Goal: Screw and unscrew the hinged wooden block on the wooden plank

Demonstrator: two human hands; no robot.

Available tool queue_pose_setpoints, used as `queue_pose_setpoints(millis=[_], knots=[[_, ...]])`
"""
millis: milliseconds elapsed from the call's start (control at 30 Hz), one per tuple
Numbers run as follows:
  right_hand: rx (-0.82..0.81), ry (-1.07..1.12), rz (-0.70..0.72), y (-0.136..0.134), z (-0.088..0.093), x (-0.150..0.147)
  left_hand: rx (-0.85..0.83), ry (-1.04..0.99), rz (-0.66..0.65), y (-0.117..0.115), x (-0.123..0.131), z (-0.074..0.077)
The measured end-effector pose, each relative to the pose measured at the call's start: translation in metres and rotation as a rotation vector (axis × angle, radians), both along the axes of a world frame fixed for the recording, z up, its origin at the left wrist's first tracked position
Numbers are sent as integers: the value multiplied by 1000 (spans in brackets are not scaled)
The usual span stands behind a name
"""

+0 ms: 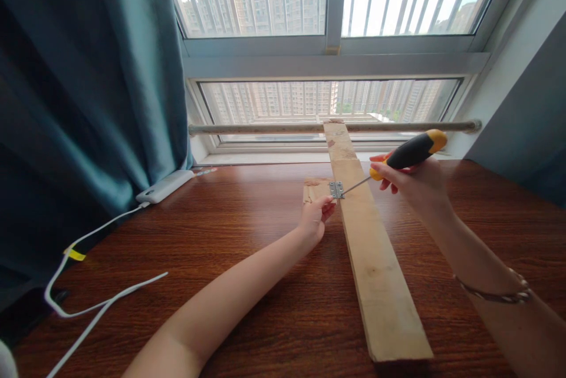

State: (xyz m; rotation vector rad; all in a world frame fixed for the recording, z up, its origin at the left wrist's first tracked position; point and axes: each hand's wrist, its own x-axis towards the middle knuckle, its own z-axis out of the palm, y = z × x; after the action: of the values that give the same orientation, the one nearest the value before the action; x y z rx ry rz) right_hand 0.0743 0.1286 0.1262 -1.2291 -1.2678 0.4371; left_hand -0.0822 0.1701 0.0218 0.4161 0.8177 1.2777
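A black-and-yellow screwdriver (413,151) is in my right hand (422,186), tilted, with the fingers and thumb around the front of its handle. Its shaft slants down left to a metal hinge (336,190); the tip is at the hinge's right leaf. The hinge spans the joint between a long wooden board (375,260) and a small wooden block (315,189) beside it. My left hand (315,222) is closed at the block's near edge, thumb on top by the hinge and fingers curled below. Any screw under the tip is too small to make out.
The boards lie on a dark reddish-brown wooden table (247,213). A white power bank (165,186) with a white cable (99,227) is at the left, by a blue curtain (97,71). A metal rail (265,128) crosses before the window, behind the board's far end.
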Motion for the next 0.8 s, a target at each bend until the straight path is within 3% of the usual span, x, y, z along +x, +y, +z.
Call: queue_pose_setpoints(millis=[133, 300, 367, 467, 533, 800], knots=[[-100, 91, 206, -7, 11, 4, 0, -2, 0, 0, 0, -1], [-240, 121, 292, -16, 19, 8, 21, 1, -7, 1, 0, -2], [-225, 45, 208, -14, 17, 7, 18, 7, -9, 0, 0, -2], [-115, -170, -63, -9, 11, 4, 11, 11, -3, 0, -1, -1], [-43, -225, -171, -5, 6, 2, 12, 11, 0, 0, 0, -1], [104, -73, -176, 8, -8, 7, 8, 19, -10, 1, 0, -2]])
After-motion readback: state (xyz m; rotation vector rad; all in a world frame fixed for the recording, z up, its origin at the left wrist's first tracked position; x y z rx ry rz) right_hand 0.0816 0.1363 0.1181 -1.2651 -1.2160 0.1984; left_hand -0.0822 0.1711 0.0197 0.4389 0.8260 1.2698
